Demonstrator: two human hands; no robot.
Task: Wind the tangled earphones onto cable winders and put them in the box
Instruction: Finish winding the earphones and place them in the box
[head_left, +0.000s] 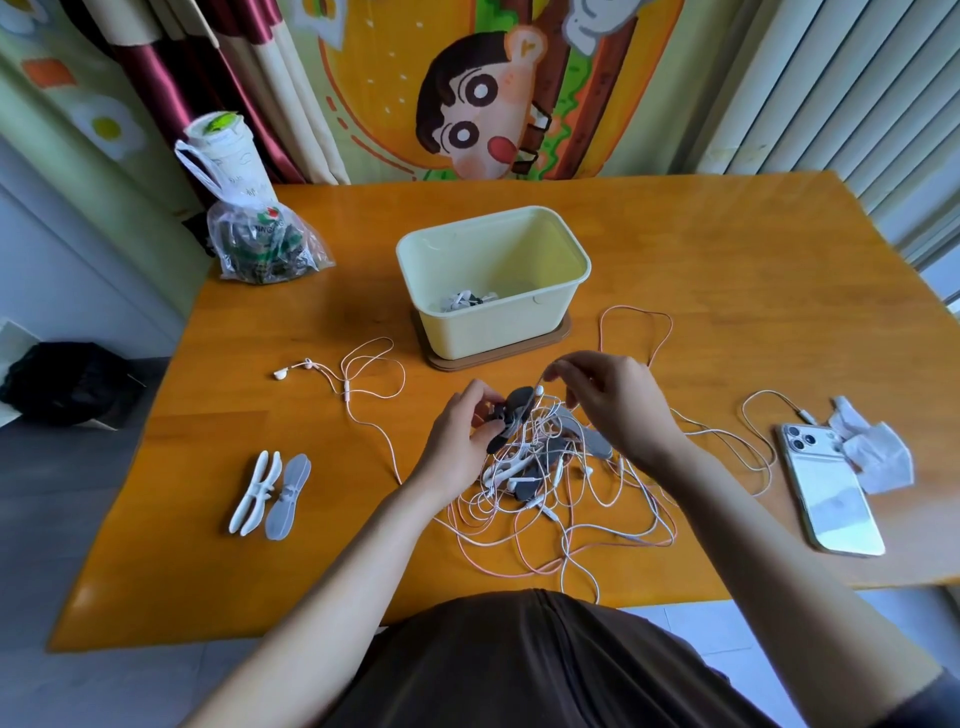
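My left hand (457, 439) grips a black winder (514, 410) — my right hand (618, 402) pinches an earphone (540, 389) beside it, above the tangle (519, 470) on the counter (727, 260).

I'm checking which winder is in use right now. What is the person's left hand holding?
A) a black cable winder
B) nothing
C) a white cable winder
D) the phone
A: the left hand grips a black cable winder above the tangled earphones, while the right hand pinches an earphone cable beside it. A white cable winder lies untouched on the table.
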